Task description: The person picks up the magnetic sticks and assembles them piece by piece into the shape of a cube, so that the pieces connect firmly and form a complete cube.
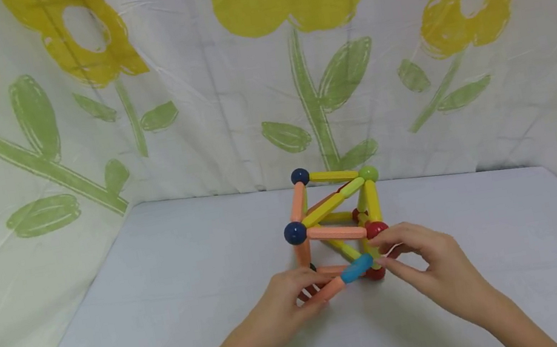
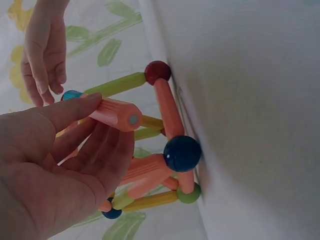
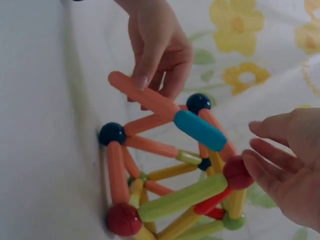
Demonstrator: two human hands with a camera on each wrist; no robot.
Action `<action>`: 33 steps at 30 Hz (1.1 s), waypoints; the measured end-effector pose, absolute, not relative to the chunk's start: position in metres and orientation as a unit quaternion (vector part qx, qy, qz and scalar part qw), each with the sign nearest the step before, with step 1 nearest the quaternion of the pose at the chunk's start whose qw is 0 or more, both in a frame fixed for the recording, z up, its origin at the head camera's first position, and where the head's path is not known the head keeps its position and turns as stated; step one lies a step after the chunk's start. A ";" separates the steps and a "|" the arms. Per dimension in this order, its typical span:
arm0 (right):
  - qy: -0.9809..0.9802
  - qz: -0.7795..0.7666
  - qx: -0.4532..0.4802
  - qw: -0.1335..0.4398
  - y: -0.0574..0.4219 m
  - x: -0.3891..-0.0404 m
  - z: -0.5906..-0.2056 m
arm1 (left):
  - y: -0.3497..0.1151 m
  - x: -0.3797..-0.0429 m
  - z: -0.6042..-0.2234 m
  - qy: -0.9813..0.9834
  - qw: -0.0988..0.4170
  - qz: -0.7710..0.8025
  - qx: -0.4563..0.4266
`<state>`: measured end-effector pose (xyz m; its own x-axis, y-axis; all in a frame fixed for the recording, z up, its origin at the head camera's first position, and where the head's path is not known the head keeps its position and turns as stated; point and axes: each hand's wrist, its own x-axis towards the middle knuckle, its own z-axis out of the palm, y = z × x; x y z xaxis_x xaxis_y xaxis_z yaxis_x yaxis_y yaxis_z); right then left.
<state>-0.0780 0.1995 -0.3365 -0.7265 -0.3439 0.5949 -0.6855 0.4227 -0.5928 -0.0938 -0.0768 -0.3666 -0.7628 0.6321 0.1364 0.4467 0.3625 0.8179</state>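
Observation:
My left hand pinches a salmon magnetic rod between thumb and fingers. A shorter blue rod is joined end to end with it and slants up to the right, in front of a box-shaped frame of magnetic rods and balls. My right hand is at the frame's near right side, its thumb apart from its fingers. In the right wrist view its fingertips are right at the upper red ball, and nothing is between thumb and fingers. A dark blue ball forms the frame's near upper left corner.
The frame stands on a white-covered table, with a green ball and another dark blue ball at its far top corners. Behind the table hangs a white curtain printed with yellow flowers.

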 end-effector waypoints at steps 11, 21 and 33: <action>-0.836 0.448 0.240 0.206 0.205 -0.095 -0.350 | -0.065 -0.103 -0.384 0.807 0.092 0.499 0.302; -0.829 0.474 0.252 0.159 0.209 -0.098 -0.355 | -0.058 -0.103 -0.387 0.822 0.087 0.505 0.249; -0.837 0.481 0.222 0.136 0.210 -0.097 -0.353 | -0.090 -0.122 -0.386 0.859 0.111 0.460 0.196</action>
